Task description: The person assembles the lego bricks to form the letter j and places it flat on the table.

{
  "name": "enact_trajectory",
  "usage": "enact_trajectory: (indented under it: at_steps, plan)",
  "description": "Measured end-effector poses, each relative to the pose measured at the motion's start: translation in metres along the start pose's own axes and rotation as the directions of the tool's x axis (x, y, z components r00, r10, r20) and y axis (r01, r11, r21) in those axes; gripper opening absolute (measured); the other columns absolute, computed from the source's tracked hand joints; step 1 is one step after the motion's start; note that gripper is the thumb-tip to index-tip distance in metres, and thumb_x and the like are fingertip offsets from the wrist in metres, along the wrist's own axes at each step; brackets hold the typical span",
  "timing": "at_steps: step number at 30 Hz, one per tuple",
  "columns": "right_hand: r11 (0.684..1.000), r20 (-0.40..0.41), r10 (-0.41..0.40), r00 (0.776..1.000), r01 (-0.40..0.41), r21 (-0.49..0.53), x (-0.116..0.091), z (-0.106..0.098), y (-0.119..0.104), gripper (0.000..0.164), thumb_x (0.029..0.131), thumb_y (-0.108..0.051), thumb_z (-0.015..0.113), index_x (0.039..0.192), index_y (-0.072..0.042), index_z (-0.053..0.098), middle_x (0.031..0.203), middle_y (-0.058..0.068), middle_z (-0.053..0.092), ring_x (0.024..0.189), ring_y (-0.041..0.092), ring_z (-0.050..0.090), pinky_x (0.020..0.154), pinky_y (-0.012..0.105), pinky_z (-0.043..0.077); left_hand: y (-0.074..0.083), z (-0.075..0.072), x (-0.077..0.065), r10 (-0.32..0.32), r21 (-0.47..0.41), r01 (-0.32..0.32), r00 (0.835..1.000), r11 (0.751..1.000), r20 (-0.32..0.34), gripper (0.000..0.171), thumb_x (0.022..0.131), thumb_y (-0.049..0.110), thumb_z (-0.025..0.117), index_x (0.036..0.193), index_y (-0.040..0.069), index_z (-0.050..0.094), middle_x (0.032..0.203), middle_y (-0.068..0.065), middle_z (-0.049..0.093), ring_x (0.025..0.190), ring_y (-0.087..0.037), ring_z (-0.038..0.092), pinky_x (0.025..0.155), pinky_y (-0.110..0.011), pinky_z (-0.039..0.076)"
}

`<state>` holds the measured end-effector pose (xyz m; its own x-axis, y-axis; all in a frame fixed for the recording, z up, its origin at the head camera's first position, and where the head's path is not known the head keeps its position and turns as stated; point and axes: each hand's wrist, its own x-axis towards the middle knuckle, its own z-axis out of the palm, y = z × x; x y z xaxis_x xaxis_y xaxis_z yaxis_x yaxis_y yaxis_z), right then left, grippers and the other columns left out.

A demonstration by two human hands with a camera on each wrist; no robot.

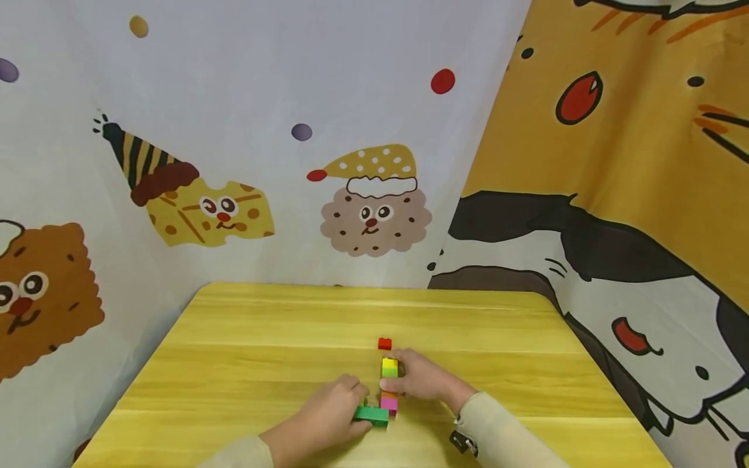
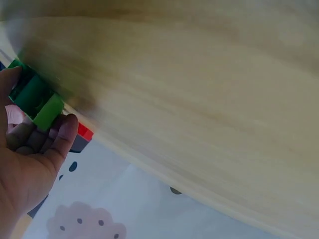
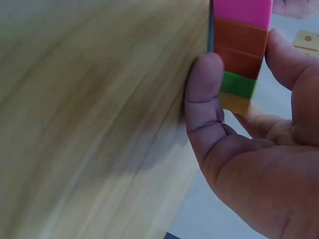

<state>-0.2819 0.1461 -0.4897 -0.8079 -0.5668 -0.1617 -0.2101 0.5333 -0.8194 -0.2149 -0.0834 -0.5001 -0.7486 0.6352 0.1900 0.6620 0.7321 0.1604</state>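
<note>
My left hand (image 1: 330, 409) holds a long dark green brick (image 1: 372, 416) between thumb and fingers. A light green brick (image 2: 49, 112) shows beside it in the left wrist view, near the fingertips. My right hand (image 1: 424, 376) grips a row of joined toy bricks (image 1: 389, 367) from the right side, thumb and fingers on opposite faces. In the right wrist view this row runs from a pink brick (image 3: 242, 11) through orange bricks (image 3: 239, 45) to green (image 3: 238, 84) and yellow. The dark green brick's right end lies close to the pink brick; whether they are joined, I cannot tell.
A small red brick (image 1: 384, 344) lies on the wooden table (image 1: 263, 338) just beyond the row. Behind the table hangs a cloth (image 1: 246, 78) printed with cartoon figures. Some black object (image 1: 463, 443) sits at the right cuff.
</note>
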Motion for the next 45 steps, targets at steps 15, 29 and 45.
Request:
enact_trajectory:
  at_steps: [15,29,45]
  plan:
    - [0.975,-0.157,0.027,0.987,-0.061,-0.215,0.004,-0.017,0.001,0.053,0.097,-0.041,0.064,0.135,-0.004,0.057,0.121,0.010,0.063,0.107,0.025,0.060,0.089,0.046,0.052,0.003,0.001,-0.004,-0.027,-0.080,0.030,0.999,0.996,0.043,0.069,0.081,0.058,0.074,0.127,0.008,0.063,0.108,0.000,0.064,0.094,-0.011,0.060,0.081,-0.030,0.056]
    - [0.972,-0.254,0.060,0.965,-0.114,-0.203,0.057,-0.033,0.019,0.036,0.092,-0.038,0.072,0.118,-0.013,0.072,0.111,0.002,0.069,0.096,0.019,0.063,0.081,0.040,0.055,0.002,0.004,-0.010,-0.089,-0.151,0.101,0.993,0.983,0.083,0.080,0.080,0.067,0.069,0.134,0.008,0.056,0.114,0.000,0.061,0.098,-0.010,0.058,0.086,-0.034,0.056]
    - [0.979,-0.196,0.084,0.977,-0.118,-0.169,0.050,-0.034,0.020,0.009,0.089,-0.029,0.077,0.091,-0.021,0.079,0.091,-0.010,0.071,0.090,0.012,0.061,0.089,0.040,0.052,0.005,0.000,-0.008,-0.086,-0.156,0.095,0.994,0.983,0.063,0.072,0.084,0.058,0.072,0.131,0.006,0.059,0.108,0.001,0.062,0.091,-0.007,0.058,0.081,-0.031,0.056]
